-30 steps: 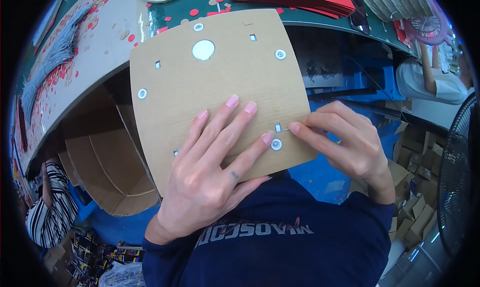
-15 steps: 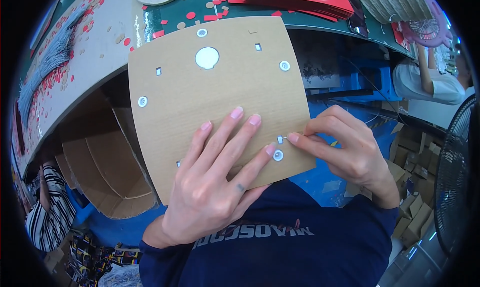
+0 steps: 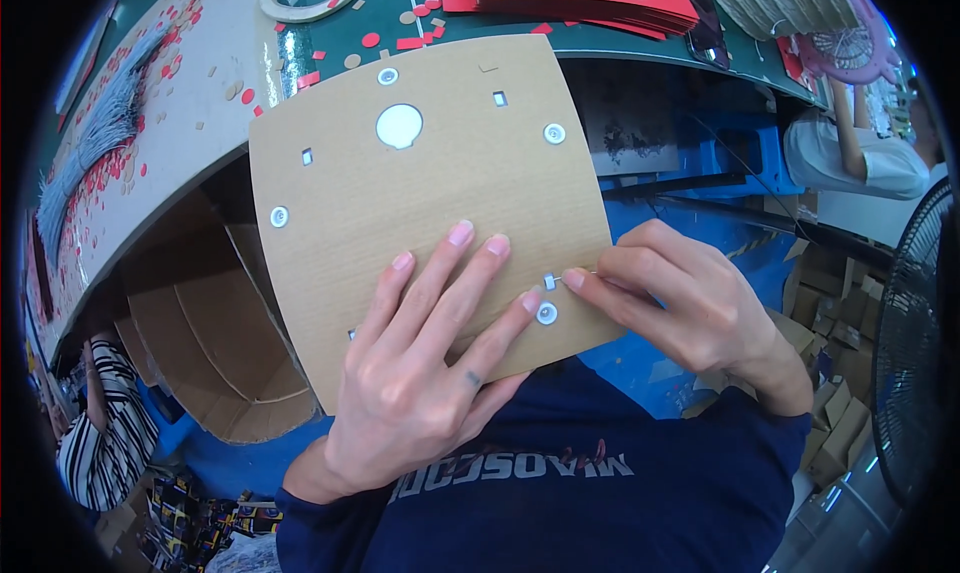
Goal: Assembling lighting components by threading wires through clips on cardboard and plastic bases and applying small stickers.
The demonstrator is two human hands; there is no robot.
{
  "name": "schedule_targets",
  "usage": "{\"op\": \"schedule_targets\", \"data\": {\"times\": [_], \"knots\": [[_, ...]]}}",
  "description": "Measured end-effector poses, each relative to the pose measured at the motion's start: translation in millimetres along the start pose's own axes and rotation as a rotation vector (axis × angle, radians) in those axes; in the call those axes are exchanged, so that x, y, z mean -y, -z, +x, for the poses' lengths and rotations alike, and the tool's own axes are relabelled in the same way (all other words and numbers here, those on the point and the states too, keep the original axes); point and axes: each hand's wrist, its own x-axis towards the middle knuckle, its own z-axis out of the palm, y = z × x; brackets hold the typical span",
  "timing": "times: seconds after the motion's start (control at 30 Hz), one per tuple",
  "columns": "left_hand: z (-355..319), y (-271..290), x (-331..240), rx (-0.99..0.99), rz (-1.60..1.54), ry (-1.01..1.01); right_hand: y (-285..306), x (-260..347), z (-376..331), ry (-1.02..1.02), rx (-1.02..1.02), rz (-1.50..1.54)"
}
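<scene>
– Hands, what state now?
– My left hand (image 3: 420,373) lies flat, fingers spread, on cardboard sheet (image 3: 420,193) above my lap, near surface (image 3: 170,143). Right hand (image 3: 680,308) pinches its small slot (image 3: 549,281) w/ fingertips.

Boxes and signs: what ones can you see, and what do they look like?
Open cardboard box: under the table edge on the left, brown, empty.
Small cardboard boxes: stacked low on the right, brown.
Printed colourful packs: bottom left on the floor, dark with bright patches.
No signs or screens show.
</scene>
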Motion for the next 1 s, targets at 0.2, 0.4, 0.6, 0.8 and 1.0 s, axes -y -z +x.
{"op": "schedule_targets", "data": {"times": [0.2, 0.4, 0.6, 0.8, 1.0], "knots": [[1, -1, -2, -0.011, 0.017, -0.005, -3, -6, 1, 0.041, -0.023, 0.009], [0, 0, 2, -0.020, -0.002, -0.010, -6, -7, 0, 0.028, -0.043, 0.010], [1, 1, 4, -0.018, -0.014, -0.003, 3, -6, 4, -0.011, -0.002, 0.011], [5, 3, 3, 0.006, -0.002, -0.029, 5, -10, 7, 0.011, 0.043, 0.054], [1, 1, 8, -0.061, -0.041, -0.083, 3, -15, 7, 0.066, -0.034, 0.020]]}}
